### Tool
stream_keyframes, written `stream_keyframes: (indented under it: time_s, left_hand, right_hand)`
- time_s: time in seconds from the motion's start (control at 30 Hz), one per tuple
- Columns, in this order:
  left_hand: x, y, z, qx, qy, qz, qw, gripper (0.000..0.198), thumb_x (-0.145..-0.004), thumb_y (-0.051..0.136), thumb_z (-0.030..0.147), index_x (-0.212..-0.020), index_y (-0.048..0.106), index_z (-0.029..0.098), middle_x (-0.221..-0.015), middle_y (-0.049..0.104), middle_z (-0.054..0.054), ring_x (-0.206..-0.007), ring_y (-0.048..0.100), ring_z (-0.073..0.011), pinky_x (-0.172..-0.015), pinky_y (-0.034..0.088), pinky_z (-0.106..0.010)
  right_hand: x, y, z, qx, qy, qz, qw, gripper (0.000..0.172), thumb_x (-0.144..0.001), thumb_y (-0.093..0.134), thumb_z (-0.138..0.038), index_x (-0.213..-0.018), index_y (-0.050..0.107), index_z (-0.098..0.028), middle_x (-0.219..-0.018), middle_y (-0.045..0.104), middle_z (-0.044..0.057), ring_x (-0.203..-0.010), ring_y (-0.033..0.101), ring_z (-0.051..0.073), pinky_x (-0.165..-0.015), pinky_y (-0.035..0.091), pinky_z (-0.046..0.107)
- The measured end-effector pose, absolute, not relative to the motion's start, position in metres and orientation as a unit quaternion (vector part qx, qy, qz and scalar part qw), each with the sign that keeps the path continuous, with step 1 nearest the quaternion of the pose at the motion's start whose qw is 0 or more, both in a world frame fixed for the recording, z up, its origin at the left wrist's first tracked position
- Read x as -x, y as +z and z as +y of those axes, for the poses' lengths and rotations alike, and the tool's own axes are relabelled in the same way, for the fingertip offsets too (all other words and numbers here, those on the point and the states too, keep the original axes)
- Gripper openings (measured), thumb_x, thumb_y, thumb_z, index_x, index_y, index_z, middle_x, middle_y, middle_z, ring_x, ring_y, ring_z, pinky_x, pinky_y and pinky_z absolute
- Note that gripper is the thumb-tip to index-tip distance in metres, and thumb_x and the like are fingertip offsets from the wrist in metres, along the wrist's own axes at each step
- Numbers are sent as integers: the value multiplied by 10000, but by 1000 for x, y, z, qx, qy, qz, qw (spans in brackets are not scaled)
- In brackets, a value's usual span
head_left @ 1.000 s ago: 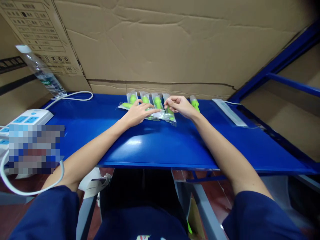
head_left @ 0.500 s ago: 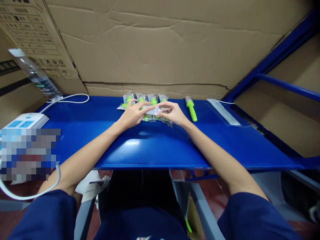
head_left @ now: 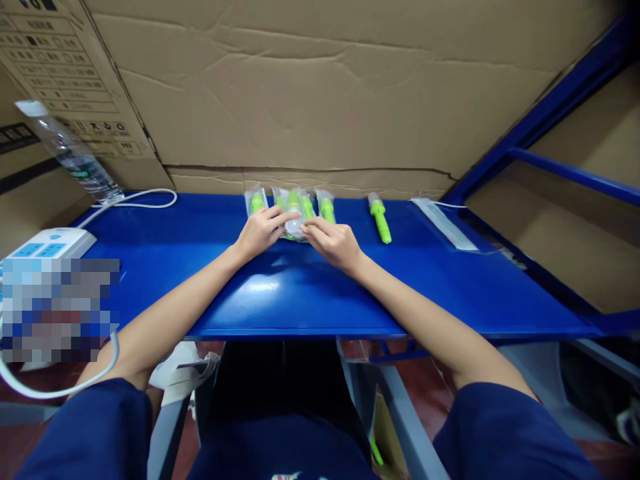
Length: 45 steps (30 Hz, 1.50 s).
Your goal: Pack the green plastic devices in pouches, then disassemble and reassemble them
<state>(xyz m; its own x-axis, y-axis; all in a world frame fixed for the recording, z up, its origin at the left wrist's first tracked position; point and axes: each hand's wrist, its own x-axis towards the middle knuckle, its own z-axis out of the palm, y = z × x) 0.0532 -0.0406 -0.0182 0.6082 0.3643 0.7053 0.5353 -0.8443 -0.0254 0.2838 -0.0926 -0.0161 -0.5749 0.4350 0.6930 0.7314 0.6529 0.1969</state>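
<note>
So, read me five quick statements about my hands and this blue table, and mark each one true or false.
1. Your left hand and right hand are both at the clear packet with green inside. True.
2. Your right hand is on the lone green piece. False: the lone green piece lies apart, to its right.
3. The white-capped bottle is farther back than the white power strip. True.
4. Your left hand touches the power strip. False: it's at the packet.
5. Cardboard stands behind the blue table. True.

Glossy plastic pkts (head_left: 327,209), smooth shiny tbl (head_left: 320,293), matt creased cardbd wall (head_left: 310,107).
</note>
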Motion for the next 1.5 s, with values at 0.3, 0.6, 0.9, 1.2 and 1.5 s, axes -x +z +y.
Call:
stream_keyframes:
  time_s: [0.3,0.6,0.9,1.2,1.5]
  left_hand:
    - [-49,-11,-40,916,-320,-218,103,456,-963,633,484,-1354,668,253,-1161,732,-130,-966,688,-219,-811,453,-328]
    - [-69,-3,-60,826,-455,-311,-117,272,-904,696,427,-853,789,177,-1009,719,-92,-869,658,-177,-775,498,-306]
    - [-84,-7,-71,612,-496,-381,-483,436,-616,892,546,-782,784,157,-1089,735,-130,-997,690,-230,-912,528,-351]
    - [-81,-4,-73,532,-481,-387,-580,432,-541,969,382,-815,750,129,-897,758,-83,-860,700,-179,-917,541,-350]
    - [-82,4,-74,451,-477,-424,-624,770,-727,849,76,-1413,509,156,-1379,631,-212,-1142,715,-233,-1002,575,-351]
  right_hand:
    - [-294,-21,-74,311,-19,-871,379,297,-1035,530,-388,-927,704,-173,-960,727,100,-816,691,190,-696,532,289]
    - [-281,-16,-80,393,281,-720,497,500,-815,728,-668,-743,684,-175,-946,671,76,-551,613,123,-446,500,276]
    - [-265,-7,-86,421,470,-555,542,662,-509,868,-742,-574,539,-171,-762,621,8,-588,624,98,-582,615,253]
    - [-264,-6,-92,417,551,-483,538,514,-540,966,-492,-685,586,-178,-662,640,-18,-632,640,106,-580,571,208]
    - [-263,-1,-91,386,659,-388,515,180,-766,812,-109,-870,665,-117,-852,722,48,-663,633,64,-617,542,148]
